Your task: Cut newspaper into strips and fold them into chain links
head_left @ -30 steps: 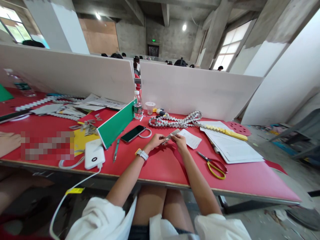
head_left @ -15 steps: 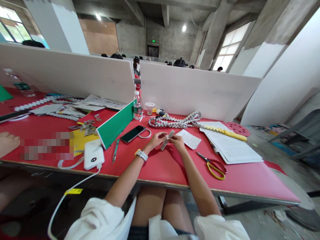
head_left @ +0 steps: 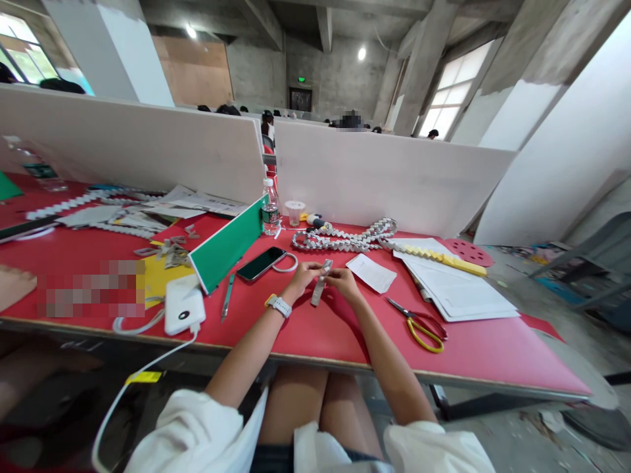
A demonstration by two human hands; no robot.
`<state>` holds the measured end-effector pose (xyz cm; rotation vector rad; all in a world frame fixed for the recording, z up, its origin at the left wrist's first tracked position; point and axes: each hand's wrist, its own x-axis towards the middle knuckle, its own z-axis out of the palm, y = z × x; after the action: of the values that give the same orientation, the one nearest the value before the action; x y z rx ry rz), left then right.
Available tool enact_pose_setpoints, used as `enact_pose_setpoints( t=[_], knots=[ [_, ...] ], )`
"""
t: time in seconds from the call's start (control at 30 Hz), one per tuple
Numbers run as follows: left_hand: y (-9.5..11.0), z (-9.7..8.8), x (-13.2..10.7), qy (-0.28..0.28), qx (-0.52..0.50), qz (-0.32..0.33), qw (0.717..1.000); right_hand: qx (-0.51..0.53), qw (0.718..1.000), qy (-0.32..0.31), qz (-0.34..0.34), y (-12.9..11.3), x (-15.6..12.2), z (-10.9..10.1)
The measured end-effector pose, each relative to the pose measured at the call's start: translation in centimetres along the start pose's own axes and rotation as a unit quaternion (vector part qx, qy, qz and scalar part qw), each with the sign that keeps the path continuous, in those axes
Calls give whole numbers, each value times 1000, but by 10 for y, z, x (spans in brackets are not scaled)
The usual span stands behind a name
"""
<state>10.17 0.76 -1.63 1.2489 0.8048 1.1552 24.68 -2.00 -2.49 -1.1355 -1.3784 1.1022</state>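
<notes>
A narrow grey folded paper strip (head_left: 319, 286) stands nearly upright just above the red table (head_left: 320, 328). My left hand (head_left: 302, 278) pinches its upper end from the left, a white watch (head_left: 279, 305) on that wrist. My right hand (head_left: 342, 282) pinches the same end from the right. Both hands are closed on the strip, fingertips almost touching. A long grey folded paper chain (head_left: 345, 238) lies behind them, with a yellow section (head_left: 444, 259) at its right end.
Red-and-yellow scissors (head_left: 419, 322) lie right of my hands, near a stack of white sheets (head_left: 456, 289) and a small slip (head_left: 371, 272). A phone (head_left: 261, 263), pen (head_left: 227, 295), green divider (head_left: 227, 244), power bank (head_left: 184, 306), bottle (head_left: 271, 210) and cup (head_left: 295, 211) are left. White partitions (head_left: 394, 177) back the table.
The paper strip has swung from lying nearly flat between my hands to hanging almost upright. Both hands stayed in place, shifting slightly left.
</notes>
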Motion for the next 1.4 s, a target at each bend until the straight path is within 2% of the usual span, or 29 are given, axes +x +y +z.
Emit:
enact_pose_setpoints(
  t=[0.17, 0.33, 0.4, 0.5, 0.6, 0.67, 0.87, 1.13, 1.33, 1.4],
  knots=[
    [0, 0, 0, 1, -6, 9, 1000, 9, 1000, -14, 11, -2, -3, 1],
    [-1, 0, 2, 26, 9, 38, 999, 7, 999, -35, 4, 1, -1, 4],
    [-2, -1, 3, 22, -5, 35, 999, 22, 1000, -16, 2, 2, 2, 4],
    [-5, -3, 5, -23, -23, -10, 999, 56, 997, 46, 0, 1, 5, 0],
    [-8, -3, 4, -74, 30, -37, 996, 85, 990, 113, -11, 2, 8, -7],
    [-10, -3, 3, -87, 73, -33, 993, 91, 986, 142, -12, 3, 9, -11],
    [-12, -2, 2, -68, 95, -32, 993, 119, 982, 146, 0, 5, 10, -10],
    [-7, -1, 1, -99, 121, 6, 988, 132, 981, 141, 18, 2, 8, -7],
    [-9, -2, 1, -134, 120, -13, 984, 148, 972, 184, 13, -1, 9, -9],
    [-12, -4, 1, -131, 119, -27, 984, 158, 967, 199, 9, -2, 9, -9]
  ],
)
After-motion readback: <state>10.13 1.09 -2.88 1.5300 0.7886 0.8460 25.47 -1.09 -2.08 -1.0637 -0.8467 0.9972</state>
